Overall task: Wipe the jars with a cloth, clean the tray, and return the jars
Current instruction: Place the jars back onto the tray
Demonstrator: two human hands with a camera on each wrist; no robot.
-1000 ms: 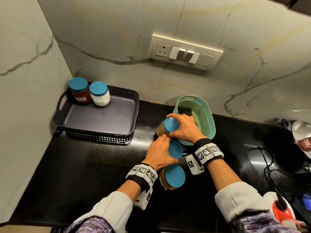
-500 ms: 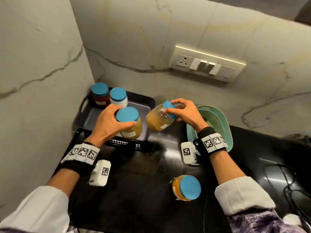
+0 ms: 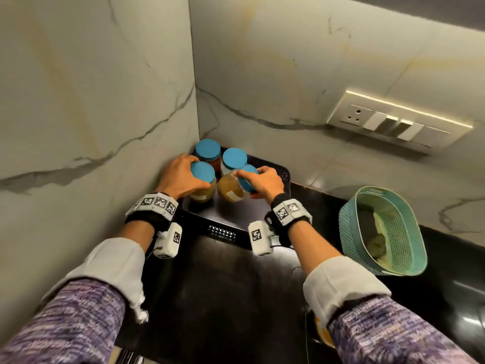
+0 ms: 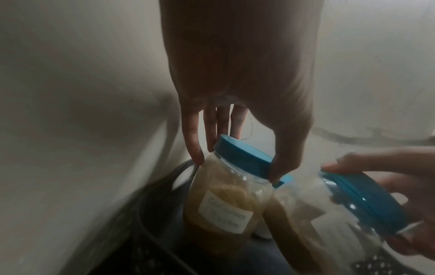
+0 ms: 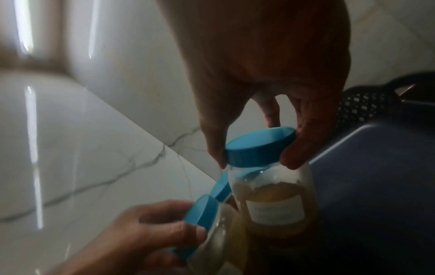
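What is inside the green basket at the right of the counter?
Inside the green basket lies a crumpled yellowish cloth, seen in the head view. Its near wall hides part of the bottom, so anything else in there cannot be told.

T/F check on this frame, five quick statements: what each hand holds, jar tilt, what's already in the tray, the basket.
1. The left hand grips a blue-lidded jar by its lid. True.
2. The right hand is empty. False: it holds a second jar by the lid.
3. The right hand's jar is tilted, not upright. True.
4. The black tray holds no other jars. False: two more blue-lidded jars stand at its back corner.
5. The teal basket sits inside the tray. False: it stands on the dark counter, to the tray's right.
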